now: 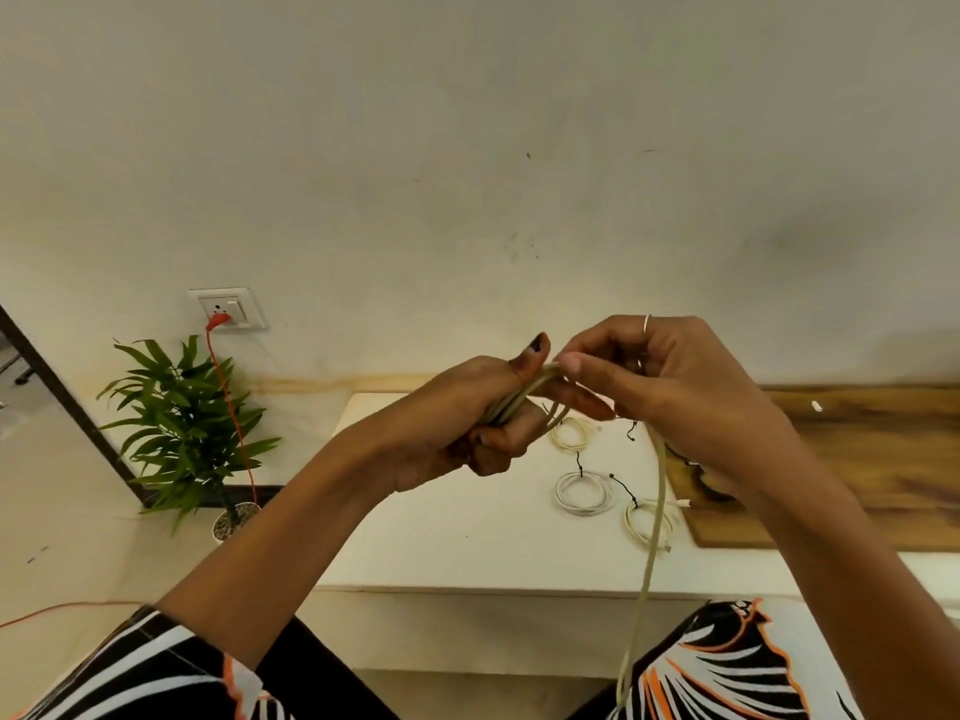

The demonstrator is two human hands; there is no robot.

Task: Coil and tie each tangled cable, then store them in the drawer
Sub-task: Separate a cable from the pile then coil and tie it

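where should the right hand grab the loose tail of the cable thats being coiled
Pinch the hanging tail just below the right hand, coming from the right. It drops straight and free there, away from the bundle of loops that the left hand grips, so more can likely be fed round without disturbing them.

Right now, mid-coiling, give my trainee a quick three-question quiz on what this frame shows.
1. True or false: the left hand grips several loops of the cream cable.
2. How many tied coils lie on the white table?
A. one B. three C. five
3. Fill in: the cable's free end hangs down below the ____ hand.

Key:
1. True.
2. B: far coil, middle coil, near coil.
3. Right; the right hand pinches the cable beside the left thumb.
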